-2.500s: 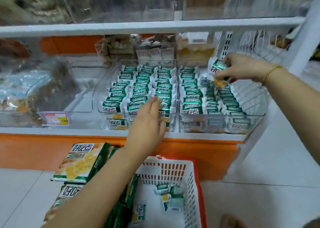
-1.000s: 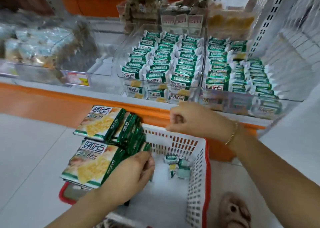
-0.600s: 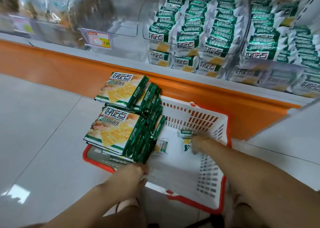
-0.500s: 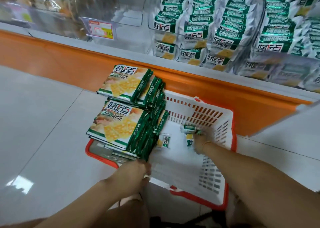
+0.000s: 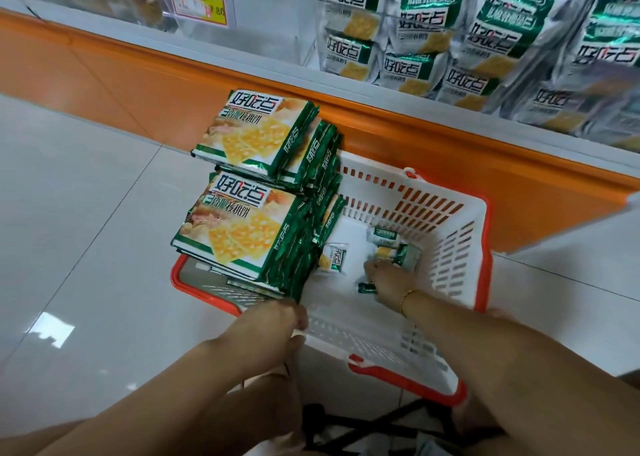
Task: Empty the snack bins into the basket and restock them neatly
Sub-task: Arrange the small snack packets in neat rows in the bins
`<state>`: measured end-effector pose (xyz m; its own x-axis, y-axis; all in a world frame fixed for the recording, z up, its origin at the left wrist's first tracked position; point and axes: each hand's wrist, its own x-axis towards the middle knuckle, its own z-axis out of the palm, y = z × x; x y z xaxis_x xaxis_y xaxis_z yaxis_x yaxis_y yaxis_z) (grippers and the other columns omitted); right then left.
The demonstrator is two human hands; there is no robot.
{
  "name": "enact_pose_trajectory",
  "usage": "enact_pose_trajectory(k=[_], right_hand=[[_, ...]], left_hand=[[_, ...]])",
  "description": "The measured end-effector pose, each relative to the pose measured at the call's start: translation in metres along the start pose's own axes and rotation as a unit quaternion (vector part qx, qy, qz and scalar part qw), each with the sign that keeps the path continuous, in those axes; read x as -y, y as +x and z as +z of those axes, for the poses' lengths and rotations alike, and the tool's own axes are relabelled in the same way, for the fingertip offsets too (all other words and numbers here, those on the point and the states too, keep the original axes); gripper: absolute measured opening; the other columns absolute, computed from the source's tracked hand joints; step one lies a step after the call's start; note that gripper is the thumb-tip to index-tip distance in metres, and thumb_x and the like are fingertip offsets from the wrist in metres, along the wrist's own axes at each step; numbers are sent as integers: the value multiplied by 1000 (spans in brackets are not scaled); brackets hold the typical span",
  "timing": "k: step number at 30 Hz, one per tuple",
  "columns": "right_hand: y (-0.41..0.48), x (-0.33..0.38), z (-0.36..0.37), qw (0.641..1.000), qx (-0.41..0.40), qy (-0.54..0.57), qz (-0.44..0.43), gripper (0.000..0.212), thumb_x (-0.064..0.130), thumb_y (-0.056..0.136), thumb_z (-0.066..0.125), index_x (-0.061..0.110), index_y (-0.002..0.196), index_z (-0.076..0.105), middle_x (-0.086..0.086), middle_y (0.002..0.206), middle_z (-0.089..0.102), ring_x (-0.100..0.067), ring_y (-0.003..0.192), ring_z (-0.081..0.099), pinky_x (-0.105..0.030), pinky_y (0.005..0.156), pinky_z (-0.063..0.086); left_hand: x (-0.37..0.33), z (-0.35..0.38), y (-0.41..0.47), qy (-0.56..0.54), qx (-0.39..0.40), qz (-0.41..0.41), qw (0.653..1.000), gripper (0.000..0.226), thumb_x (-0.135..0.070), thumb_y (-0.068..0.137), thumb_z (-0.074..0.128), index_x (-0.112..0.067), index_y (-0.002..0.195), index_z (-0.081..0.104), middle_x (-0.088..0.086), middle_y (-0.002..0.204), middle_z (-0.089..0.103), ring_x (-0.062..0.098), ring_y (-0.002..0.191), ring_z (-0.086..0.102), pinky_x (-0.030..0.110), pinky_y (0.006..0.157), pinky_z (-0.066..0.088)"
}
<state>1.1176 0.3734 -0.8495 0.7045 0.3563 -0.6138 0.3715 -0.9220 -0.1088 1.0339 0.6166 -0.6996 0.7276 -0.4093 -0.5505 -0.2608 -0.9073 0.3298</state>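
view from head camera. left hand curled on near rim of basket, rim pinched between thumb and fingers. right hand low inside basket, back up, bracelet at wrist; fingers toward packs, pinching or not: cannot tell. dark green pack touching thumb side of right hand. small snack packs just beyond right fingertips; single pack just left of them. large cracker bags in two piles just beyond left hand, overhanging basket. snack bins on shelf, well beyond both hands, filled with rows of packs. price tag far beyond left hand.
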Motion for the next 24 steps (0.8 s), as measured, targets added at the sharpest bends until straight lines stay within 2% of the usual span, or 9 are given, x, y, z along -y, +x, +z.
enact_pose_trajectory(k=[2,4,8,11,13,15,18,20,24], right_hand=[[0,1,4,1000,-3,-4,-24,36,-1,87,55,7,120,42,-20,116,49,-31,101,51,-36,76,40],[0,0,10,998,17,-8,-59,48,9,85,67,2,126,42,-21,126,47,-33,114,49,-36,84,40],[5,-3,21,994,78,48,-52,56,26,77,77,2,119,48,-19,125,45,-31,113,48,-31,76,35],[9,-5,25,992,69,105,-16,42,19,84,68,5,115,44,-19,131,45,-21,103,45,-25,76,30],[12,-6,26,991,54,117,18,60,19,81,73,2,128,41,-18,136,42,-26,113,46,-28,90,38],[12,-4,24,992,61,99,38,74,24,77,78,4,136,39,-17,140,40,-32,125,44,-35,102,38],[14,-3,19,995,88,34,-26,61,23,81,72,7,131,42,-18,131,50,-30,117,50,-31,93,43],[15,-4,18,992,115,-5,-53,45,23,84,68,11,124,53,-15,125,56,-28,111,53,-28,86,42],[17,-3,23,984,170,-30,-45,9,14,84,65,14,93,67,-9,109,62,-22,97,54,-25,73,39]], left_hand=[[0,1,0,-1,3,-1,1000,26,-33,94,52,-25,119,57,-4,123,56,14,110,55,26,89,44],[-1,0,0,1,7,-1,1000,27,-32,94,52,-24,119,57,-4,123,56,15,110,55,27,91,45],[-2,-1,-1,-1,12,-5,1000,28,-32,94,52,-23,120,57,-3,124,56,15,111,55,29,92,45],[-2,-2,-1,-3,15,-6,1000,27,-31,94,52,-23,120,57,-3,124,56,15,111,56,29,92,45],[-2,-2,0,-7,18,-10,1000,27,-31,94,53,-23,120,57,-3,124,56,16,111,56,30,93,45],[-2,-2,0,-9,20,-12,1000,27,-31,94,53,-23,120,58,-3,124,57,15,111,56,30,94,45],[-1,-2,0,-16,23,-14,999,28,-32,94,54,-24,120,58,-4,124,57,15,111,55,31,94,46],[-1,-2,0,-20,23,-16,999,28,-32,94,54,-24,120,58,-4,124,57,14,110,55,31,94,46],[1,-1,1,-26,23,-18,999,28,-33,93,55,-25,120,59,-5,123,57,13,110,55,30,93,46]])
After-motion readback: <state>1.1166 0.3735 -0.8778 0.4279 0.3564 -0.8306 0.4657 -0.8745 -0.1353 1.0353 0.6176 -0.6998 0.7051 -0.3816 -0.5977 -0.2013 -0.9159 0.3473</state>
